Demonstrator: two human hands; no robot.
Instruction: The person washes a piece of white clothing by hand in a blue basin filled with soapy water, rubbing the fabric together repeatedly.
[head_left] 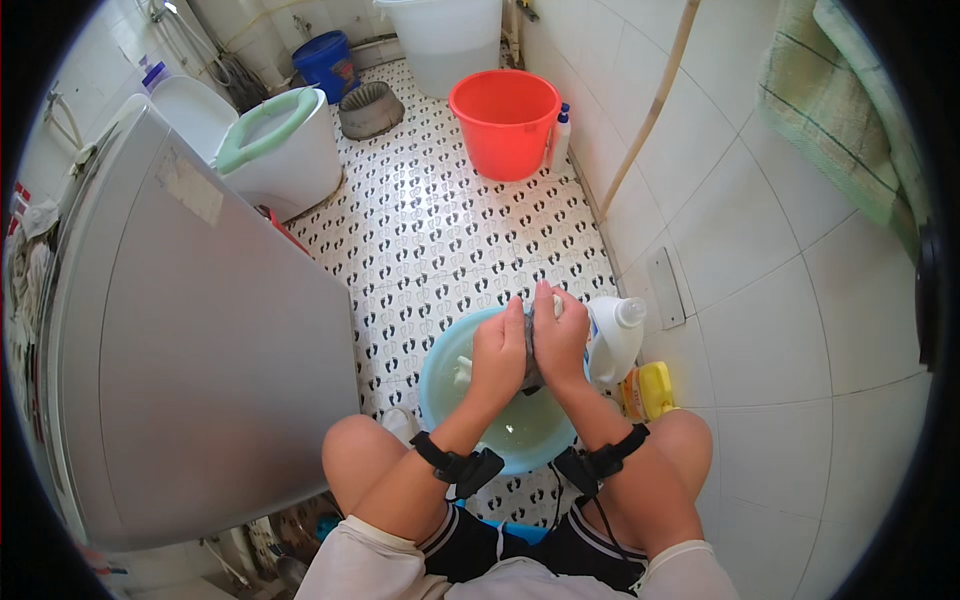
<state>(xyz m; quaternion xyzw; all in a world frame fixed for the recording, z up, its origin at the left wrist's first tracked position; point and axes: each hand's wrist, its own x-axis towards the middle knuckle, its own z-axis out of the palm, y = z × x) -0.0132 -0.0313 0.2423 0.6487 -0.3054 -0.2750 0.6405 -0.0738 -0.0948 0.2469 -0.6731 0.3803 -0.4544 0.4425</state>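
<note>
Over a light blue basin point(432, 400) of cloudy water, my left hand point(498, 350) and my right hand point(562, 338) are close together, palms facing each other. A wet dark grey cloth point(531, 372) is squeezed between them, its lower end hanging just above or at the water. Both hands are closed on it, and most of the cloth is hidden by my fingers and palms. Something small and white point(462, 371) lies in the water beside my left hand; its kind cannot be made out. Black straps with small dark devices sit on both my forearms.
Right of the basin stand a white jug point(615, 345) and a yellow bottle point(650, 390). A grey appliance point(220, 330) fills the left. Farther off are a red bucket point(503, 140), a toilet point(290, 165), a blue bucket point(327, 68) and a wooden pole point(655, 105) against the wall.
</note>
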